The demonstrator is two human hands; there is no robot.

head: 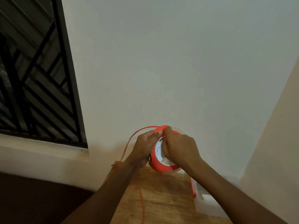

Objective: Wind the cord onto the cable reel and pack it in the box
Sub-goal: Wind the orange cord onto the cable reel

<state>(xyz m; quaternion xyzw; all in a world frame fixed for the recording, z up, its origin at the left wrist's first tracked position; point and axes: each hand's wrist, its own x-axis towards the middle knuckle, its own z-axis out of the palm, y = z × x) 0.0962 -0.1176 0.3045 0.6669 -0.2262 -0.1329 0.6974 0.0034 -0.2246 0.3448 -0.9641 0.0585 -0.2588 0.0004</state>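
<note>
I hold an orange cable reel (159, 166) with a white centre up in front of the wall, above the far edge of a wooden table (165, 196). My left hand (144, 148) grips the reel's left side and pinches the thin orange cord (127, 143) near the top rim. The cord loops out to the left, drops behind my left arm and runs down across the table. My right hand (179, 149) grips the reel's front, fingers curled over the white hub. A clear plastic box (206, 202) with an orange latch lies on the table at the right, partly behind my right forearm.
A pale wall fills the view ahead, with a second wall close on the right. A window with dark metal bars (32, 81) and a sill stands at the left. The floor left of the table is dark.
</note>
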